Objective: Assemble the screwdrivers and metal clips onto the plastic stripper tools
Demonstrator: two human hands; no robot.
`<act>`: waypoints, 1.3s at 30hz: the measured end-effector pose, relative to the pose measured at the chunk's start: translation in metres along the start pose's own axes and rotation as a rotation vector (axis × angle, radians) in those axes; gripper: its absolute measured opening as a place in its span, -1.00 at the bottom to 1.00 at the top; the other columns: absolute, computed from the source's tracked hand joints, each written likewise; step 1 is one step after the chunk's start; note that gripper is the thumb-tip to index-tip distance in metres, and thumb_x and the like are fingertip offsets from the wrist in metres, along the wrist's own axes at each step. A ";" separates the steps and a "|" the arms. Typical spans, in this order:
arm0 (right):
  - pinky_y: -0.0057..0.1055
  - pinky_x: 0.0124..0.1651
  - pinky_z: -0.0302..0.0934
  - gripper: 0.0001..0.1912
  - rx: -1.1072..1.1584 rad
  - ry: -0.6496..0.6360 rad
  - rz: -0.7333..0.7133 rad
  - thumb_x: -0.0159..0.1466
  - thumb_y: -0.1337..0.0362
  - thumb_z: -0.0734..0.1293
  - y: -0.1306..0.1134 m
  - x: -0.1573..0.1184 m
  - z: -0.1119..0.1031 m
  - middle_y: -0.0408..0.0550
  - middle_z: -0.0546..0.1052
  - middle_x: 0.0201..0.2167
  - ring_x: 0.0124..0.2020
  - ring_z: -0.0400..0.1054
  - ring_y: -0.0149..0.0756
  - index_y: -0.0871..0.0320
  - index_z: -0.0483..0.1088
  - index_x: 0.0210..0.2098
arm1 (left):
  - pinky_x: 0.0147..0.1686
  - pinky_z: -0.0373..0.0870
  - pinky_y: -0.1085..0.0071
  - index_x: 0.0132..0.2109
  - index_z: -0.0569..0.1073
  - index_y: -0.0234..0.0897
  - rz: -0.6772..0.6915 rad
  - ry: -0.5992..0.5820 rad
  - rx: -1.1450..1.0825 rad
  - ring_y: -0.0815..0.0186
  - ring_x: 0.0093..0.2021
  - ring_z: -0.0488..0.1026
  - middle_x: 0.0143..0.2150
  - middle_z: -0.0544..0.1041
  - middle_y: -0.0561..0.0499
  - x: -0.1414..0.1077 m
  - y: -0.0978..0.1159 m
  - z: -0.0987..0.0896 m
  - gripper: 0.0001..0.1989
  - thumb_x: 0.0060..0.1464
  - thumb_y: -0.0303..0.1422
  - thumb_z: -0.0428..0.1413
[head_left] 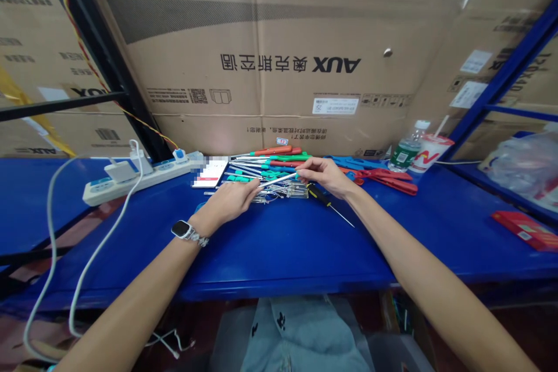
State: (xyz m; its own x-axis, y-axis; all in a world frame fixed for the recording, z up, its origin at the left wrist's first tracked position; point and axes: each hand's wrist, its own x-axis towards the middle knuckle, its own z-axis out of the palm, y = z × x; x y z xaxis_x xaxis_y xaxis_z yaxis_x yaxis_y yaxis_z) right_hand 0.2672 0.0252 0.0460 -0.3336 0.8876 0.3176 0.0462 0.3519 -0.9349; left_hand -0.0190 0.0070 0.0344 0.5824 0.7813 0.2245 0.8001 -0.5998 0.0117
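Note:
A slim silver rod with a green end (279, 180) spans the gap between my two hands, just above the blue table (283, 238). My left hand (231, 200), with a watch on its wrist, is closed round the rod's left end. At the green end, the fingertips of my right hand (325, 175) pinch it. Under and behind the rod lie several green-handled tools (248, 176) and clear-handled tools (297, 190). A black and yellow screwdriver (320, 193) lies by my right hand, its shaft pointing toward me. Red-handled tools (272, 151) lie at the back.
On the left is a white power strip (143, 179) with plugs and trailing cables, beside a phone (210, 173). Red pliers-like tools (387, 179), a bottle (405, 151) and a cup with a straw (430, 152) stand or lie right. Cardboard (279, 93) walls the back.

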 end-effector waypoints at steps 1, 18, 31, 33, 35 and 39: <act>-0.23 -0.21 0.33 -0.68 -0.007 -0.014 0.004 0.08 0.03 0.56 0.000 0.000 -0.001 -0.10 0.54 -0.46 -0.42 0.38 -0.31 0.12 0.52 -0.40 | -0.39 0.14 0.32 -0.18 0.33 -0.20 0.001 -0.007 0.006 0.18 -0.46 0.35 -0.44 0.42 -0.02 0.000 0.000 0.000 -0.69 0.45 -0.23 -0.22; -0.35 -0.33 0.37 -0.56 0.265 0.062 0.082 -0.04 0.04 0.63 0.010 0.003 0.034 -0.15 0.57 -0.50 -0.50 0.42 -0.38 0.14 0.56 -0.28 | -0.41 0.12 0.34 -0.20 0.30 -0.20 0.006 0.027 0.010 0.17 -0.44 0.41 -0.43 0.46 -0.03 0.004 0.001 -0.001 -0.68 0.46 -0.22 -0.24; -0.43 -0.57 0.12 -0.52 0.144 0.178 -0.022 0.03 -0.09 0.57 0.005 -0.002 0.100 -0.20 0.40 -0.70 -0.68 0.19 -0.45 0.12 0.36 -0.62 | -0.47 0.22 0.36 0.22 0.18 -0.37 -0.038 0.174 -0.245 0.13 -0.44 0.53 -0.37 0.57 -0.07 0.007 0.037 -0.006 -0.53 0.18 -0.44 0.03; -0.43 -0.55 0.12 -0.50 0.123 0.203 -0.045 0.03 -0.10 0.57 0.005 -0.002 0.104 -0.21 0.37 -0.71 -0.68 0.18 -0.45 0.11 0.34 -0.63 | -0.47 0.23 0.37 0.24 0.18 -0.37 -0.033 0.184 -0.270 0.14 -0.43 0.53 -0.37 0.57 -0.05 0.007 0.038 -0.006 -0.50 0.16 -0.47 0.02; -0.43 -0.54 0.14 -0.49 0.110 0.216 -0.058 0.04 -0.11 0.55 0.005 -0.002 0.105 -0.23 0.36 -0.71 -0.67 0.19 -0.45 0.11 0.31 -0.61 | -0.45 0.25 0.37 0.24 0.18 -0.35 -0.027 0.205 -0.307 0.16 -0.43 0.52 -0.37 0.56 -0.04 0.007 0.038 -0.007 -0.50 0.16 -0.46 0.02; -0.44 -0.52 0.15 -0.53 0.087 0.211 -0.094 0.11 -0.12 0.51 0.002 -0.004 0.102 -0.24 0.40 -0.66 -0.64 0.21 -0.45 0.10 0.33 -0.50 | -0.42 0.28 0.36 0.24 0.18 -0.34 -0.019 0.244 -0.402 0.17 -0.44 0.51 -0.35 0.56 -0.04 0.006 0.039 -0.007 -0.50 0.17 -0.42 0.05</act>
State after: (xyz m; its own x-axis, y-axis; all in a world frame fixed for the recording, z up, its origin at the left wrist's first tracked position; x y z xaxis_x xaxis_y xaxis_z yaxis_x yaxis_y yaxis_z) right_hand 0.1724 -0.0081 0.0271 -0.1285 0.8980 0.4209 -0.0603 0.4166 -0.9071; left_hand 0.0141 -0.0131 0.0430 0.4792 0.7582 0.4421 0.6629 -0.6428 0.3839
